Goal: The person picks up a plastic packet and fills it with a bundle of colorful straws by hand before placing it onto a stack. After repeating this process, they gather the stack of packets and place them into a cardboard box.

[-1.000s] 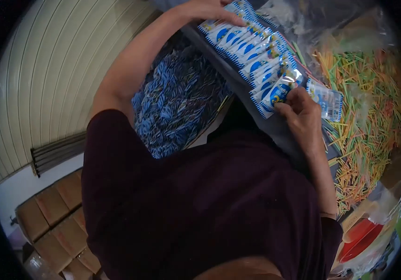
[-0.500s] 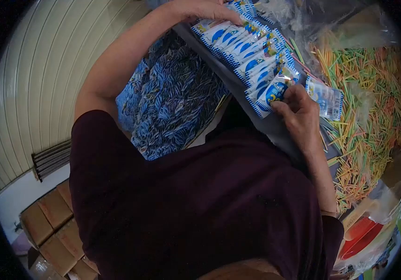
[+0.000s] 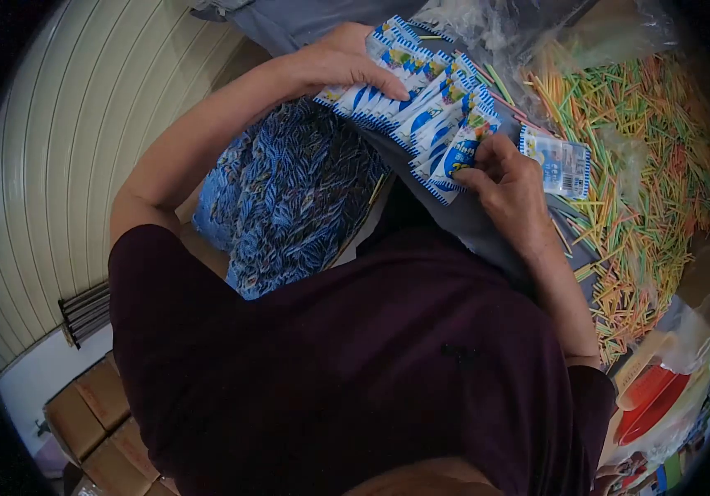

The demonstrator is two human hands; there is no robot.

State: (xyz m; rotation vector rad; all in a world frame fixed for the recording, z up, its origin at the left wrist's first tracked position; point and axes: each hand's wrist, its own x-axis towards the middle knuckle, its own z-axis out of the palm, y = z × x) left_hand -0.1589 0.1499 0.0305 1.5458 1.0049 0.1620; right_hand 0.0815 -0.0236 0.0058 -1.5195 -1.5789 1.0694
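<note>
A row of overlapping blue-and-white packets (image 3: 425, 116) lies on the grey surface at the top centre. My left hand (image 3: 355, 66) grips the left part of this row, its thumb stretched over the packets and its other fingers mostly hidden. At the lower right end, my right hand (image 3: 510, 186) pinches the last packet (image 3: 460, 155) between thumb and bent fingers. A separate packet with a barcode (image 3: 555, 161) lies just right of my right hand, beside the loose coloured sticks (image 3: 636, 174).
A pile of blue striped packets (image 3: 297, 190) is below my left forearm. Clear plastic film (image 3: 504, 29) lies at the top. Brown boxes (image 3: 102, 397) stand at the lower left, and a red object (image 3: 652, 405) is at the lower right, near more plastic.
My left hand has come down onto the row, its thumb now farther over the packets. The view has shifted a little, and my right hand stays at the end packet.
</note>
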